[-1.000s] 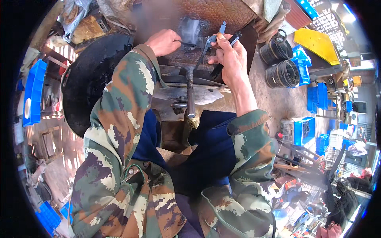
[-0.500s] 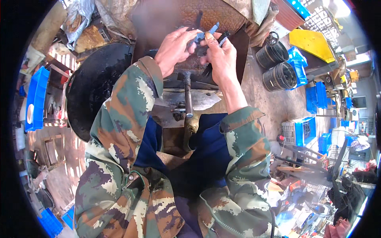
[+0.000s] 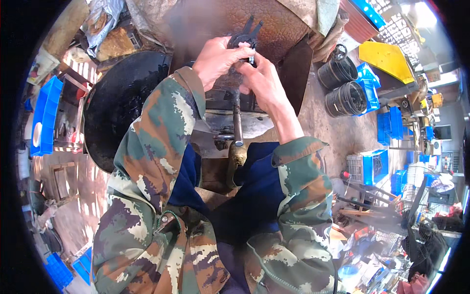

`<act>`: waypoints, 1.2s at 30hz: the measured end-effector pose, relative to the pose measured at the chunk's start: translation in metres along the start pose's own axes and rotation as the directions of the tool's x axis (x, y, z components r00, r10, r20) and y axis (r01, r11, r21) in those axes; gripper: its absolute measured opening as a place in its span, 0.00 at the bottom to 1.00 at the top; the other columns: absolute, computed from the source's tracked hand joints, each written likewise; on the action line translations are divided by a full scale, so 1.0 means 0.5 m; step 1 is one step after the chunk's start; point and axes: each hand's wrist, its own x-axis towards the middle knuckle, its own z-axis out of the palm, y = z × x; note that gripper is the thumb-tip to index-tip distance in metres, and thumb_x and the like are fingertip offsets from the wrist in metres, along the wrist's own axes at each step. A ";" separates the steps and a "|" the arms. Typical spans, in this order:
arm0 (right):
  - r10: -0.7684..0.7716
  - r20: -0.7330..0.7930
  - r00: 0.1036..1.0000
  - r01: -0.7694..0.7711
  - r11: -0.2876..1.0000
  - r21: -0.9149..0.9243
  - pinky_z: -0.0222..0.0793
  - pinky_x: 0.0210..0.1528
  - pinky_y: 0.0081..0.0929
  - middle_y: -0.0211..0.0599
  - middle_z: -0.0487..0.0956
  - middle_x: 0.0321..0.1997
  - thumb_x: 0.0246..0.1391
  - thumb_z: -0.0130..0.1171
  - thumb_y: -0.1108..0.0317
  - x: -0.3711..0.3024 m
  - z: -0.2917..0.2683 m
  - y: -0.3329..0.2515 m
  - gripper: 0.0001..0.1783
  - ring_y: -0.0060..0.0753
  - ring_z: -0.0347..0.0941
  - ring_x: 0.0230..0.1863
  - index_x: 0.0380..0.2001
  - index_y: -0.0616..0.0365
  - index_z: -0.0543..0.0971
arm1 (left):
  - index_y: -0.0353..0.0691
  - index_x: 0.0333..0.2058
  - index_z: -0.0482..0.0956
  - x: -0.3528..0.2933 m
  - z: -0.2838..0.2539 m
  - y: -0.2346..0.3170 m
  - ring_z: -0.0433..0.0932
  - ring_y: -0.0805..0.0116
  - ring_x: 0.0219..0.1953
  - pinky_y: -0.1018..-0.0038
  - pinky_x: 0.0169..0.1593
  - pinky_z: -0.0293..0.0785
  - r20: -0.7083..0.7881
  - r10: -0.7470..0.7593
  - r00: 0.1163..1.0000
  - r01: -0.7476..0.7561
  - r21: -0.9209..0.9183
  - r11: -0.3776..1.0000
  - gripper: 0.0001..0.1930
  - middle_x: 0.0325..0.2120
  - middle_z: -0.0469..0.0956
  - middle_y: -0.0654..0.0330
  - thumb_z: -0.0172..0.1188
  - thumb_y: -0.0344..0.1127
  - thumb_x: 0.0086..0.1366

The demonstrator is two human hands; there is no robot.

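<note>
Just above a metal rod [image 3: 237, 120], my two hands meet close together. My left hand [image 3: 214, 61] is closed round a dark metal piece [image 3: 241, 39] with a rounded body and two thin prongs that point away from me. My right hand [image 3: 264, 83] is closed too, its fingertips against the near end of that piece beside a small shiny bit [image 3: 251, 60]. What the right fingers grip is mostly hidden behind them. Under and beyond the hands lies a brown, rough-textured surface [image 3: 271, 27].
A big black pan-like basin [image 3: 122, 105] stands at my left. To the right are two black buckets [image 3: 345, 98], a blue crate [image 3: 376, 166] and a yellow panel [image 3: 384, 59]. A blue tray [image 3: 45, 117] sits far left. Clutter fills the lower right.
A grey-blue pointed piece between the fingers no longer shows; the dark two-pronged piece now stands out beyond my left hand. My right hand has moved left and nearer to me.
</note>
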 end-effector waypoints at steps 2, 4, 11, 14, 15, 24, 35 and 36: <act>-0.013 0.021 1.000 0.011 0.996 0.087 0.65 0.22 0.22 0.31 0.74 0.30 0.61 0.53 0.72 -0.003 0.003 0.003 0.15 0.18 0.66 0.21 0.50 0.66 0.75 | 0.47 0.38 0.79 -0.011 -0.004 0.023 0.61 0.89 0.20 0.84 0.23 0.54 0.022 -0.088 0.996 0.088 -0.041 0.995 0.06 0.24 0.73 0.75 0.65 0.39 0.67; -0.028 0.042 0.999 0.020 0.981 0.195 0.65 0.23 0.23 0.32 0.74 0.32 0.63 0.51 0.72 -0.005 0.002 0.007 0.14 0.19 0.65 0.21 0.49 0.64 0.75 | 0.48 0.37 0.79 -0.011 -0.011 0.031 0.58 0.89 0.18 0.84 0.21 0.51 0.050 -0.114 0.992 0.117 -0.052 0.992 0.06 0.22 0.71 0.76 0.65 0.40 0.67; 0.010 0.138 0.990 -0.058 0.935 0.349 0.67 0.24 0.26 0.31 0.72 0.33 0.69 0.51 0.66 -0.013 -0.006 0.008 0.11 0.17 0.62 0.21 0.46 0.62 0.74 | 0.46 0.35 0.77 -0.004 -0.025 0.035 0.57 0.89 0.14 0.85 0.17 0.47 0.124 -0.157 0.980 0.166 -0.063 0.984 0.06 0.20 0.70 0.75 0.65 0.38 0.66; -0.043 0.155 0.987 -0.021 0.921 0.388 0.69 0.24 0.26 0.31 0.72 0.34 0.71 0.51 0.63 -0.015 -0.017 0.009 0.12 0.18 0.63 0.21 0.46 0.62 0.74 | 0.44 0.35 0.77 0.004 -0.026 0.045 0.57 0.88 0.14 0.84 0.17 0.48 0.063 -0.126 0.990 0.133 -0.130 0.983 0.07 0.18 0.68 0.76 0.65 0.37 0.66; -0.063 0.137 0.989 0.007 0.929 0.370 0.70 0.24 0.25 0.32 0.73 0.34 0.71 0.51 0.64 -0.018 -0.021 0.010 0.13 0.17 0.63 0.21 0.47 0.63 0.74 | 0.44 0.35 0.77 0.010 -0.029 0.045 0.57 0.88 0.14 0.84 0.17 0.48 0.066 -0.123 0.990 0.131 -0.129 0.983 0.07 0.18 0.68 0.76 0.65 0.37 0.66; -0.227 -0.070 0.971 0.237 0.941 0.243 0.72 0.21 0.22 0.33 0.74 0.30 0.71 0.52 0.64 -0.037 -0.015 0.015 0.14 0.16 0.63 0.17 0.47 0.67 0.74 | 0.38 0.40 0.76 0.018 -0.049 0.073 0.54 0.83 0.11 0.80 0.17 0.49 -0.045 -0.013 0.999 -0.003 -0.337 0.941 0.08 0.15 0.62 0.73 0.56 0.36 0.72; -0.401 -0.253 0.881 0.455 0.864 0.215 0.74 0.25 0.20 0.32 0.74 0.29 0.71 0.51 0.60 -0.028 -0.022 -0.051 0.15 0.15 0.66 0.19 0.45 0.63 0.75 | 0.37 0.42 0.78 -0.001 -0.005 0.113 0.62 0.84 0.14 0.83 0.18 0.54 0.062 0.141 0.988 -0.116 -0.302 0.946 0.08 0.28 0.79 0.63 0.55 0.34 0.72; -0.399 -0.258 0.880 0.454 0.866 0.209 0.74 0.25 0.20 0.32 0.74 0.29 0.71 0.51 0.60 -0.029 -0.027 -0.053 0.15 0.15 0.66 0.19 0.45 0.63 0.75 | 0.37 0.42 0.79 0.001 0.006 0.114 0.62 0.84 0.14 0.83 0.18 0.54 0.043 0.146 0.988 -0.127 -0.290 0.949 0.08 0.28 0.78 0.63 0.55 0.35 0.72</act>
